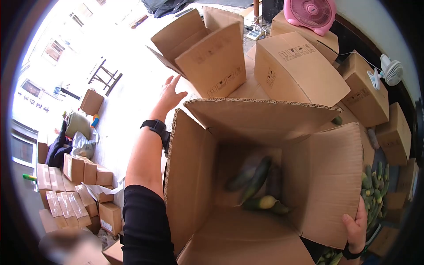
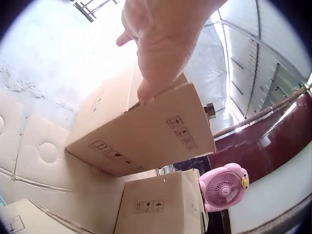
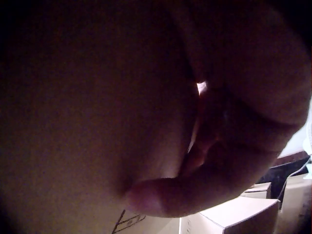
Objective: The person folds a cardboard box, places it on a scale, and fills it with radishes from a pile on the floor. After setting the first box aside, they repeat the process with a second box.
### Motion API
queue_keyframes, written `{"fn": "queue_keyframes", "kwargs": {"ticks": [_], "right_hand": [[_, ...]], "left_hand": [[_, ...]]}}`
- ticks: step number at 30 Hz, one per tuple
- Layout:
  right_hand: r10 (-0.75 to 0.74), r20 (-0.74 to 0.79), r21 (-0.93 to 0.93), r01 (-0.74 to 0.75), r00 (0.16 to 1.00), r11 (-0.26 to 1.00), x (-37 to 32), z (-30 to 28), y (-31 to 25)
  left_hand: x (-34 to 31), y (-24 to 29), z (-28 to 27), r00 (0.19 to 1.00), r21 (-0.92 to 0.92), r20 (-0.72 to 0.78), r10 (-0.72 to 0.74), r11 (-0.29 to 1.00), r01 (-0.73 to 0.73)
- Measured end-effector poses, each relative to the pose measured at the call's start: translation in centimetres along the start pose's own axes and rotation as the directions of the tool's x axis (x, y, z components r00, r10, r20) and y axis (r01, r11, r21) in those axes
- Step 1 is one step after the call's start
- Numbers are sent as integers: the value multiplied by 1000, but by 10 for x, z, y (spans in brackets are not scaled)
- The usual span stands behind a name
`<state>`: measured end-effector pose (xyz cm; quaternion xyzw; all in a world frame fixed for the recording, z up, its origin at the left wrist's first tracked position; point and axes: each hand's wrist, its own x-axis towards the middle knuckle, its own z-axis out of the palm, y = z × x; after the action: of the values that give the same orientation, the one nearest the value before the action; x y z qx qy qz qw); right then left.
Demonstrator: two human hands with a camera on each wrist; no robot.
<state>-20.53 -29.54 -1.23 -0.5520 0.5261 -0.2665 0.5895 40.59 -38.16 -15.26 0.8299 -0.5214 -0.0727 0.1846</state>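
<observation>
A large open cardboard box (image 1: 324, 172) stands in front of me with its flaps up. Several dark green cucumbers (image 1: 257, 182) lie at its bottom, one with a yellowish end. My right hand (image 1: 357, 227) grips the box's right flap, thumb on the inner face and fingers hidden behind it. In the right wrist view the thumb (image 3: 151, 197) presses against dim cardboard. Beyond the far flap, my left hand (image 1: 170, 95) reaches out with fingers spread beside a second open box (image 1: 216, 62). From the left wrist, that hand (image 2: 161, 44) overlaps the second box's upper edge.
A closed carton (image 1: 300, 66) stands behind on the right, with a pink fan (image 1: 310, 15) further back. A small white fan (image 1: 391, 70) is clipped near another carton. More cucumbers (image 1: 375, 185) are piled at the right. Taped cartons (image 1: 66, 207) are stacked at the left.
</observation>
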Motion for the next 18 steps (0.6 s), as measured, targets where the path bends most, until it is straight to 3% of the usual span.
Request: {"fn": "queue_keyframes", "kwargs": {"ticks": [6,8,10,13,15,16,18], "right_hand": [[-58,54,-13,58,997,998,3,-6,2],[-66,80,-24,68,995,997,5,-9,2],[-93,105,-25,96,990,995,6,-10,2],[-117,132,2,118,984,993,3,-13,5],[-107,147,20,105,983,994,2,-21,16],[-120,127,50,114,985,992,5,-24,22],[-118,157,59,109,981,992,6,-33,33]], "left_hand": [[-28,4,-28,1000,-46,11,0,999,0],[-57,17,-53,984,-112,161,73,992,-55],[-88,22,-66,985,-131,115,131,985,-115],[-151,42,-97,981,-214,185,-59,972,99],[-200,46,-112,975,-387,220,-43,913,128],[-224,48,-111,972,-540,224,-68,822,182],[-275,63,-116,960,-614,250,-124,746,256]]}}
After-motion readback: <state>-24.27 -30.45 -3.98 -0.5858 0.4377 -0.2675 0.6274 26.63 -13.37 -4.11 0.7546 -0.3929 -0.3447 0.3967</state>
